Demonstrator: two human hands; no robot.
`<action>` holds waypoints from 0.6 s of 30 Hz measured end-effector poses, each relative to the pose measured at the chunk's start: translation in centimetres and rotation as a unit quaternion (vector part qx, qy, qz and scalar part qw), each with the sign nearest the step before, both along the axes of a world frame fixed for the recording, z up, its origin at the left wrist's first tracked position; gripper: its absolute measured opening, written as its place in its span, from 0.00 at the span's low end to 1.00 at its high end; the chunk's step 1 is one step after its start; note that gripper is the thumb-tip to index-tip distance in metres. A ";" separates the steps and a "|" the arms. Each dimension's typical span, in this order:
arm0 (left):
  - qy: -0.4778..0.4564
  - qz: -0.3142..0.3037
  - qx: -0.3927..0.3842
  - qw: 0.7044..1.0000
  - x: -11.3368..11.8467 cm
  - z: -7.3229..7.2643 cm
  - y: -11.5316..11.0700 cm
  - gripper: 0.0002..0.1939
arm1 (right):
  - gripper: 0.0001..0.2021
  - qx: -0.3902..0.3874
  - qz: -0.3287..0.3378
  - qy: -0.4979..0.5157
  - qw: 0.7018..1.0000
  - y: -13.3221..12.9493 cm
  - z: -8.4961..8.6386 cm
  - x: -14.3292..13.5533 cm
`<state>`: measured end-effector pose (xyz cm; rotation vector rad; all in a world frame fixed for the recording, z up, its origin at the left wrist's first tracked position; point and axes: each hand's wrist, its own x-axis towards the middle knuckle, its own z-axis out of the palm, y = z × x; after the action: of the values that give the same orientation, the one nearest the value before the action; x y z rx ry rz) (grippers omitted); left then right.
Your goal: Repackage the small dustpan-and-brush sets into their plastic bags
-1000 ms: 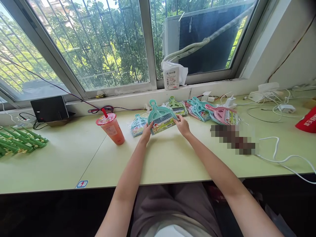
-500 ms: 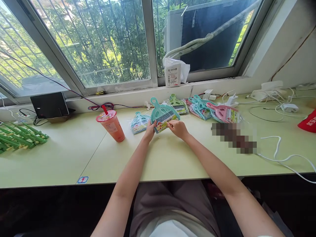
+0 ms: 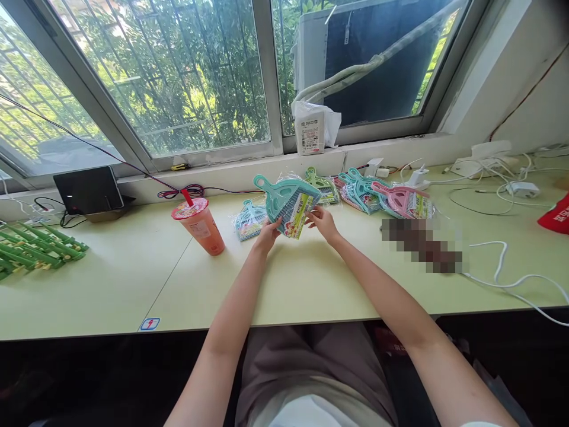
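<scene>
Tilted above the table, a teal dustpan and brush set in clear wrap shows a yellow printed label. My left hand grips its lower left edge. At the lower right edge is my right hand, its fingers curled and slightly apart beside the label; whether they pinch the wrap is too small to tell. A teal wrapped set lies behind my left hand. Farther back lie a green set, a pile of teal sets and a pink set.
An orange drink cup with a red straw stands left of my hands. Green sticks and a black tablet are farther left. White cables and a red object are at the right.
The held teal set has turned, its handle swinging left and its label standing steeper. My right hand's fingers have loosened from their closed grip and moved slightly up.
</scene>
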<state>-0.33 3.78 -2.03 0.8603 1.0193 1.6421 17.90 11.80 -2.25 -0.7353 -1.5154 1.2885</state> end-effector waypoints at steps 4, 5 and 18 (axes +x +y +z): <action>0.017 -0.060 -0.022 0.998 0.0 -0.3 0.1 0.21 | 0.24 -0.058 0.002 0.061 0.996 0.0 0.1 -0.1; 0.011 -0.061 -0.029 0.998 0.0 -0.3 0.3 0.20 | 0.23 -0.074 0.003 0.073 0.995 0.0 0.1 -0.1; -0.083 0.257 -0.019 0.963 -3.2 1.1 0.4 0.24 | 0.13 -0.122 0.040 0.048 0.991 1.1 2.6 3.1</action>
<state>-3.50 4.19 -0.94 0.4368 1.2148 2.0783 20.96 12.91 0.40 -0.7612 -1.3347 1.5665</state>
